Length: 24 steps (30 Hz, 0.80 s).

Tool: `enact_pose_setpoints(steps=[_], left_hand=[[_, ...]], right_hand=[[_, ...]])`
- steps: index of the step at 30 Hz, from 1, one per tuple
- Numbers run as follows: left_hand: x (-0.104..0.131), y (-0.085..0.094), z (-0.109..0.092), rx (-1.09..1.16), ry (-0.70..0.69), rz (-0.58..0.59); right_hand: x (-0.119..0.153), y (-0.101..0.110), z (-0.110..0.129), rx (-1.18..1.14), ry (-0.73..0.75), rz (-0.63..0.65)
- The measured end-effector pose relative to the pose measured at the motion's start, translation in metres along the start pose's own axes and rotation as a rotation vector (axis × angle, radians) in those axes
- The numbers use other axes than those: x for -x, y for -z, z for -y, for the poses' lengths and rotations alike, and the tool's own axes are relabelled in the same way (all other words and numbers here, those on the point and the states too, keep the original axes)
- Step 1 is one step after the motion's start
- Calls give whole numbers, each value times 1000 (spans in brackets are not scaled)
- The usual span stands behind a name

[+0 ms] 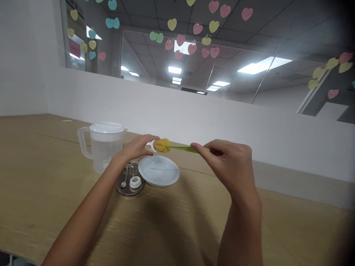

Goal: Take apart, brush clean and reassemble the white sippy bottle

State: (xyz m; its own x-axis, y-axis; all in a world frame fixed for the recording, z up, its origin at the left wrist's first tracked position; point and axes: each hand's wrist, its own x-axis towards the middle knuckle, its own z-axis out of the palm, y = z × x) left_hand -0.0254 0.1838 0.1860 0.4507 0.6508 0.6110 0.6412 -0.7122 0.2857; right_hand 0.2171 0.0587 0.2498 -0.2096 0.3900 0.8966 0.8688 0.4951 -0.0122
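My left hand [140, 147] is closed on a small clear and white bottle [151, 146], tilted sideways above a white bowl [158, 177]. My right hand [229, 159] pinches the green handle [183, 148] of a brush with a yellow sponge head [162, 145]. The yellow head meets the bottle's open end; whether part of it is inside is hard to tell. Left of the bowl, a round metal tray [127, 190] holds a white ring-shaped cap [135, 182], a thin piece with a small white end [124, 184] and a clear cover [134, 168].
A clear lidded pitcher [107, 147] stands behind my left forearm, its handle to the left. The wooden table [166, 229] runs back to a white wall [177, 118] below a window with heart-shaped notes. A small flat piece [67, 120] lies at the far left.
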Motion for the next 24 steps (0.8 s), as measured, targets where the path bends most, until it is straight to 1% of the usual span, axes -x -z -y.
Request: enact_pose_setpoints(steps=[3, 6, 8, 9, 11, 15, 16, 18, 21, 24], left_hand=[[5, -2, 9, -155, 76, 64], [11, -5, 18, -380, 205, 196], [14, -6, 21, -457, 274, 278], [14, -7, 21, -459, 297, 299], [13, -6, 17, -398, 314, 304], [8, -1, -1, -199, 294, 283], [7, 1, -6, -165, 292, 289], [6, 4, -18, -115, 280, 311], [6, 9, -36, -68, 244, 372], [6, 13, -54, -36, 198, 457]], right_hand=[[1, 9, -3, 8, -22, -91], [3, 20, -7, 62, -65, -210], [3, 23, -12, 89, -106, -211], [3, 22, -15, 97, -129, -181], [1, 13, -23, 113, -184, -81], [-5, -15, -43, 179, -287, 135], [-6, -21, -47, 197, -298, 166], [-8, -31, -55, 218, -321, 178], [-9, -39, -62, 228, -378, 181], [-8, -48, -67, 247, -441, 269]])
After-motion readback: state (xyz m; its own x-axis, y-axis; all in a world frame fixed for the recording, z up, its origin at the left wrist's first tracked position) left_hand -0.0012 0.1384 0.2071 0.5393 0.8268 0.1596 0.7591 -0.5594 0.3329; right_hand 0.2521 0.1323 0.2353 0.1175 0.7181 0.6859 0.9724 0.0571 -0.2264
